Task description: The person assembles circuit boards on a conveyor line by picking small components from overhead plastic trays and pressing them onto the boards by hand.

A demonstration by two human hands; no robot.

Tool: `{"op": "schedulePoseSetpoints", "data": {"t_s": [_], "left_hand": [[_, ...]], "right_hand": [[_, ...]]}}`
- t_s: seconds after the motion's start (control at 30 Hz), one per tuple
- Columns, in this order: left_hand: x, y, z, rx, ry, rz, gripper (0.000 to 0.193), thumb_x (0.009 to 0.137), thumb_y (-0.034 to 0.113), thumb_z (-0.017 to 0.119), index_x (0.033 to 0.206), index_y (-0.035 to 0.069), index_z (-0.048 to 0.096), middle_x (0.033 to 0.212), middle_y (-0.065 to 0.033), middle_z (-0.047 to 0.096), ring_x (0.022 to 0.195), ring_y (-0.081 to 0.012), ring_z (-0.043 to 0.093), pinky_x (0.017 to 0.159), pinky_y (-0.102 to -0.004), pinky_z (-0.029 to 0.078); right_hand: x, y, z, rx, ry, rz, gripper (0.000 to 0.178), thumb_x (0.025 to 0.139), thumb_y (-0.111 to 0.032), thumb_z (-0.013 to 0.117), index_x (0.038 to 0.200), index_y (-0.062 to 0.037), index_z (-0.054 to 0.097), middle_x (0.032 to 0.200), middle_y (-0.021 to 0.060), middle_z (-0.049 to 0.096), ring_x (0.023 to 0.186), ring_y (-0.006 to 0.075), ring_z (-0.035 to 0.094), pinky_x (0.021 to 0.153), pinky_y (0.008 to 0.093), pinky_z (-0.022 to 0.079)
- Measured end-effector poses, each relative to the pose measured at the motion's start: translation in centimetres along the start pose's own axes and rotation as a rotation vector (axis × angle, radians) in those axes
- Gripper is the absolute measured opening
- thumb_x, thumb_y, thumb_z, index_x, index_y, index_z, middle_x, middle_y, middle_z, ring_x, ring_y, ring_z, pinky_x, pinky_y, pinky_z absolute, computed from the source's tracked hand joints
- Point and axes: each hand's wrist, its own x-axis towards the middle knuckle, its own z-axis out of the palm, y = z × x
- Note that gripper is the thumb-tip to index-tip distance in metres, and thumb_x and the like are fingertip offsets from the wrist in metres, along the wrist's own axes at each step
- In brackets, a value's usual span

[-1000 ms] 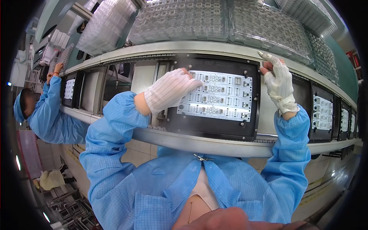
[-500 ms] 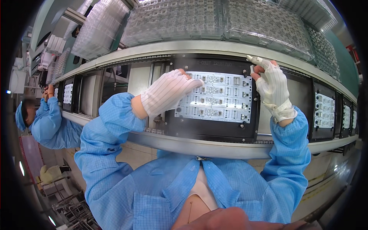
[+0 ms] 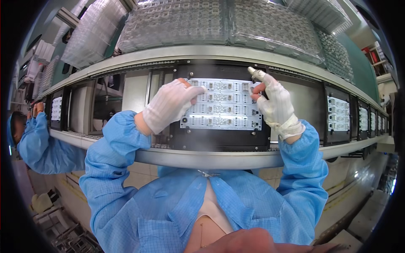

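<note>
A white circuit board panel [image 3: 221, 109], with several rows of small parts, lies in a black carrier [image 3: 198, 139] on the conveyor in front of me. My left hand [image 3: 171, 103], in a white striped glove with bare fingertips, is over the panel's upper left corner. Its fingers are curled, the thumb reaching over the top rows; what it may pinch is hidden. My right hand [image 3: 275, 101], gloved too, is at the panel's upper right edge. One covered finger points out toward the carrier's far edge while bare fingertips close together near the board; anything between them is too small to name.
The conveyor's metal rails [image 3: 211, 158] run left to right, near and far. Stacks of clear plastic trays [image 3: 274, 27] stand behind the far rail. More carriers with white panels [image 3: 338, 114] sit at right. A co-worker's blue sleeve [image 3: 40, 141] is at far left.
The view has shifted, so the scene sits further left. My right hand has come in leftward from beside the carrier to the panel's right edge. My left hand stays near the upper left corner.
</note>
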Motion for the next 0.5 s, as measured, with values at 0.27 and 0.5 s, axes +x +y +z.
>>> {"op": "schedulePoseSetpoints", "data": {"t_s": [0.27,0.5], "left_hand": [[0.1,-0.2,0.8,-0.154,0.14,-0.018,0.029,0.079,0.004,0.071,0.108,0.006,0.064,0.086,-0.0119,0.063,0.083,-0.0315,0.064,0.073,-0.0405,0.053],[0.1,0.0,0.9,-0.241,0.121,0.014,0.028,0.083,0.005,0.069,0.11,0.007,0.064,0.088,-0.0112,0.063,0.083,-0.0303,0.064,0.074,-0.0387,0.053]], "right_hand": [[-0.3,0.1,0.1,-0.267,-0.192,-0.251,0.072,0.075,0.011,0.06,0.142,-0.0131,0.053,0.077,0.0044,0.058,0.074,0.0252,0.059,0.075,0.0374,0.047],[0.6,-1.2,-0.9,-0.496,-0.386,-0.272,0.067,0.078,0.01,0.058,0.141,-0.0116,0.052,0.076,0.0058,0.059,0.075,0.026,0.06,0.078,0.0399,0.047]]}}
